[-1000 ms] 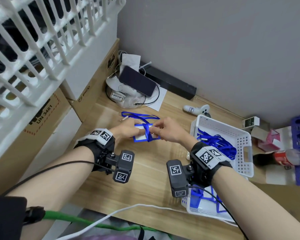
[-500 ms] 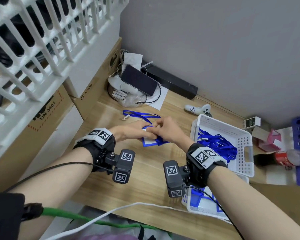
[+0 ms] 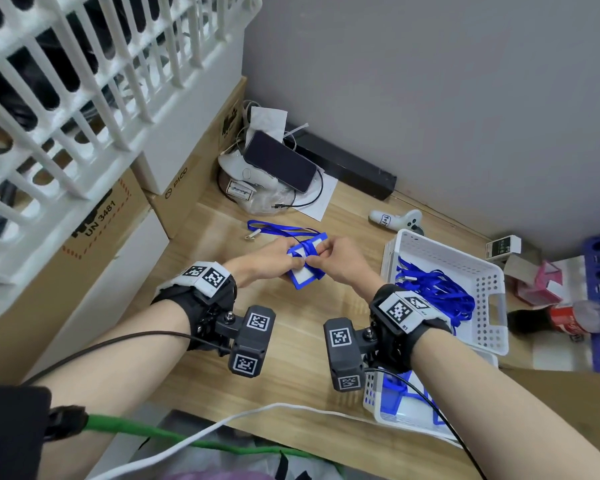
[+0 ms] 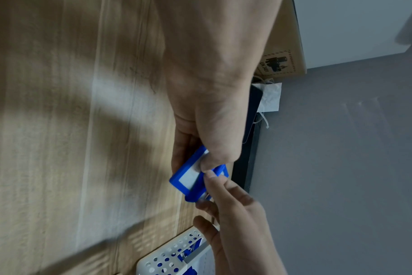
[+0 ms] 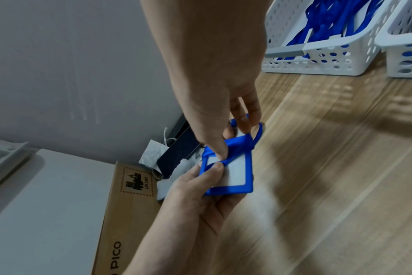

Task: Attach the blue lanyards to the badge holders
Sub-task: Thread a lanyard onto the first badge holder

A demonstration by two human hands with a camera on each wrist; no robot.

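**Two hands lift the badge holder clear, strap still being worked**

Two hands are on one badge holder (image 3: pixel 303 268), and what has changed in the last second is its pose: it lay nearly flat on the tabletop (image 3: pixel 291 341) a moment ago, slid a little to the right, and now it is raised and tilted between my hands, its far corner pointing away from me. My left hand (image 3: pixel 267 261) grips it from the left, thumb on the white card face and fingers curled beneath. My right hand (image 3: pixel 336 261) pinches the blue lanyard (image 3: pixel 281 230) where the strap crosses the upper edge of the frame; the right wrist view shows a fold of strap bunched under the thumb and a small loop standing out beside the fingers.

I read that as the threading step in hand, with the strap being drawn through or snugged at the top of the holder. I cannot tell whether it is properly fastened, since my fingertips cover the spot. The rest of the lanyard trails off to the far left on the tabletop, its metal clip lying loose.

Plenty remains: the far white basket (image 3: pixel 440 247) on the right holds a heap of lanyards, and the near basket (image 3: pixel 371 396) holds more holders.
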